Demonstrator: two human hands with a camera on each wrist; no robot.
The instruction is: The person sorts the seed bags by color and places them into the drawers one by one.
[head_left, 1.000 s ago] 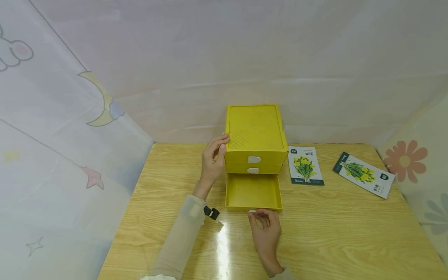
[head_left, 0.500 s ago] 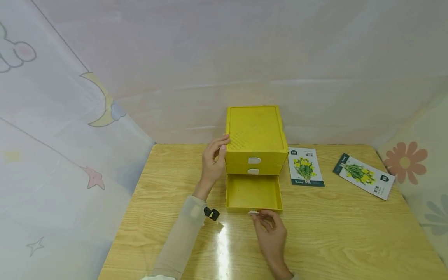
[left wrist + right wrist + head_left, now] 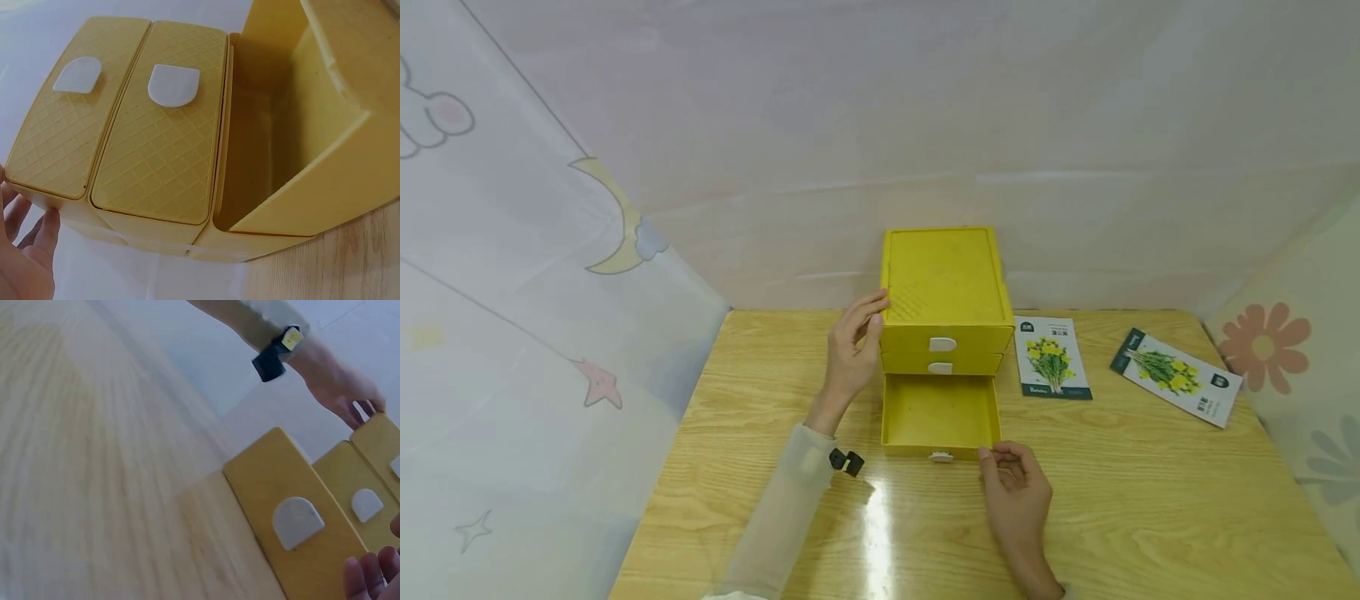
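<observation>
A small yellow drawer cabinet (image 3: 947, 283) with three stacked drawers stands on the table. Its upper two drawers are closed, and the bottom drawer (image 3: 942, 412) is pulled out with nothing inside. My left hand (image 3: 852, 346) rests against the cabinet's upper left front edge, fingertips on the top and thumb at the side. Beside the drawer's front right corner is my right hand (image 3: 1018, 496), its fingers loosely bent; whether the fingertips touch the corner I cannot tell. The white pull tab (image 3: 297, 522) on that drawer's front is free of the hand.
Two seed packets with yellow flowers lie to the right of the cabinet, one upright packet (image 3: 1052, 358) close by and one slanted packet (image 3: 1178, 377) farther off. A wooden table (image 3: 1150, 500) carries everything. Printed fabric walls (image 3: 925, 108) stand behind and at both sides.
My right hand has let go of the bottom drawer's white tab and moved right to the drawer's front corner. My left hand and the cabinet have kept their places.
</observation>
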